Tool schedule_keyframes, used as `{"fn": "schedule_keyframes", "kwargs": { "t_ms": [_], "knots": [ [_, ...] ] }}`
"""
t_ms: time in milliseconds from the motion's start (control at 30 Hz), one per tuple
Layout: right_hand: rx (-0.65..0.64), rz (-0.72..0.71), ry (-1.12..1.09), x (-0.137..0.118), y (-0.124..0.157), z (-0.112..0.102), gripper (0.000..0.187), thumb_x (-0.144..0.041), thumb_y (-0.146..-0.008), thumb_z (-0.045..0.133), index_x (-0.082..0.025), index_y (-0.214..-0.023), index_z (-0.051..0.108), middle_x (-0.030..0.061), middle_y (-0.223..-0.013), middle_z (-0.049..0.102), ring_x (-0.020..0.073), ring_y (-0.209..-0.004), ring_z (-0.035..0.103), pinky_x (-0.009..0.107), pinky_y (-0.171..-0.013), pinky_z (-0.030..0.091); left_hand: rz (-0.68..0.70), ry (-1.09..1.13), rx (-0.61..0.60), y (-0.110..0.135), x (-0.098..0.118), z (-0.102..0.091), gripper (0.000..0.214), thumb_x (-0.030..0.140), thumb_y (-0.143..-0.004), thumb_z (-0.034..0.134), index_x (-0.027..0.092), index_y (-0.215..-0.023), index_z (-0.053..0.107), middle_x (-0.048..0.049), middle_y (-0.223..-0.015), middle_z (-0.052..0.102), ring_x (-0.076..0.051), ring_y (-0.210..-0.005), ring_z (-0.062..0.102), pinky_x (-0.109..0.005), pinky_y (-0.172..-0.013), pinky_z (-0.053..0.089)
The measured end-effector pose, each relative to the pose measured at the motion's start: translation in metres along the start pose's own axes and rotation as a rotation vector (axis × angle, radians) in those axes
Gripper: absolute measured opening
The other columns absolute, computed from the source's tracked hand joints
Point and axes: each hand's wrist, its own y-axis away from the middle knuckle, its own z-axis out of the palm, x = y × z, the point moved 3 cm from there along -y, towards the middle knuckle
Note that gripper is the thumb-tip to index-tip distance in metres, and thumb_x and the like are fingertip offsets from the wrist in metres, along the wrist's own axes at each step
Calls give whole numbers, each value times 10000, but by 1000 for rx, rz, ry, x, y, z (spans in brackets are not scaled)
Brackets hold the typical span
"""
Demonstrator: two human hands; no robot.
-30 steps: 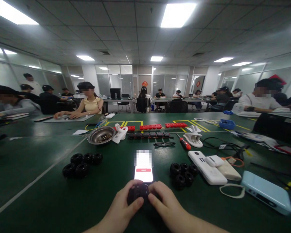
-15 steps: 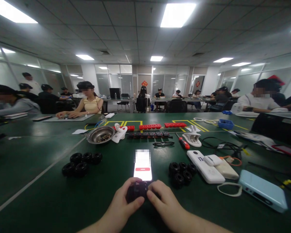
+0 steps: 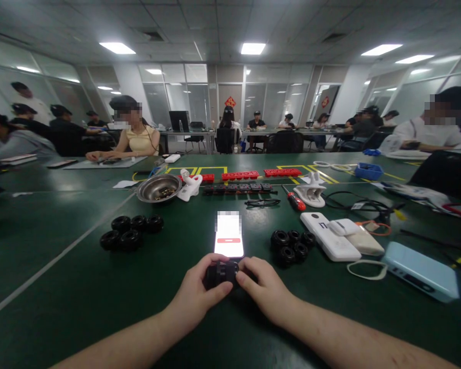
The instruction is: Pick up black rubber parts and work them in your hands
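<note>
Between my two hands, just in front of a lit phone, is a black ribbed toy wheel. My left hand is wrapped round it from the left, fingers behind and thumb on the near side. My right hand closes on the wheel's right end with thumb and fingertips; whether a smaller part sits in that pinch is hidden. Several similar black wheels lie to the left, and another group of black wheels lies to the right.
Beyond the phone lie a metal bowl of small parts, black strips, red trays, glasses and a screwdriver. White power banks and a light-blue box are at right. People sit at tables around.
The view has tipped downward, so the table things appear higher in the picture. My hands keep hold of the wheel, which appears turned slightly, showing more of its ribbed side.
</note>
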Motion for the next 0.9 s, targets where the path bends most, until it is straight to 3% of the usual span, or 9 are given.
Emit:
{"fn": "schedule_keyframes", "kwargs": {
  "t_ms": [67, 133, 233, 300, 467, 600, 733, 900],
  "knots": [
    [-17, 10, 5, -2, 0, 0, 229, -318, -818, 476, -158, -657, 511, 6, -651, 506, 155, -632, 470, 272, -577, 371, -20, -1, -12, -1, 0, 0, 352, 315, -672, 616, 194, -983, 506, -39, -951, 591, -205, -893, 553, -302, -770, 437],
    [-17, -7, -15, -6, 1, -1, 95, -248, -770, 549, -157, -797, 546, 20, -741, 543, 165, -691, 493, 282, -621, 391, -45, -5, -9, -4, -2, -1, 367, 355, -699, 573, 182, -1013, 498, -50, -956, 585, -204, -854, 559, -298, -710, 452],
    [-9, -85, -27, -13, 6, -4, 361, -162, -701, 616, -192, -1040, 497, 40, -938, 558, 186, -847, 501, 317, -754, 388, -73, -18, -12, -5, -3, -1, 340, 405, -730, 514, 160, -966, 516, -44, -862, 584, -183, -714, 562, -280, -587, 454],
    [4, -105, -1, -14, 8, -5, 412, -198, -700, 626, -206, -1081, 470, 44, -986, 549, 199, -884, 490, 335, -782, 375, -55, -20, -19, -3, -2, -2, 306, 405, -727, 521, 165, -916, 530, -34, -834, 582, -186, -719, 564, -283, -593, 459],
    [15, -24, 45, -4, 3, -4, 197, -366, -811, 482, -173, -820, 524, 15, -743, 546, 171, -693, 490, 294, -639, 383, 76, -91, 28, 3, 3, -3, 305, 357, -680, 602, 196, -930, 531, -32, -897, 594, -206, -833, 561, -306, -726, 448],
    [-20, -62, 10, -1, -2, -2, 328, -365, -865, 385, -165, -638, 511, -1, -636, 515, 146, -623, 478, 273, -595, 361, 67, -118, 14, 0, 1, -2, 380, 345, -673, 614, 202, -1011, 512, -48, -970, 597, -227, -908, 553, -324, -789, 430],
    [43, -90, -57, -6, 1, -5, 160, -303, -807, 504, -167, -873, 557, 27, -773, 556, 173, -732, 505, 299, -669, 390, 60, -95, 3, -4, -1, -3, 368, 366, -698, 580, 188, -1014, 519, -50, -967, 613, -227, -912, 558, -326, -794, 425],
    [57, -151, -27, -13, 7, -8, 296, -321, -793, 521, -187, -1055, 495, 50, -917, 556, 200, -839, 494, 341, -756, 376, 86, -108, 21, 0, 3, -3, 304, 374, -685, 588, 187, -922, 546, -29, -856, 618, -216, -811, 578, -312, -711, 448]
  ]
}}
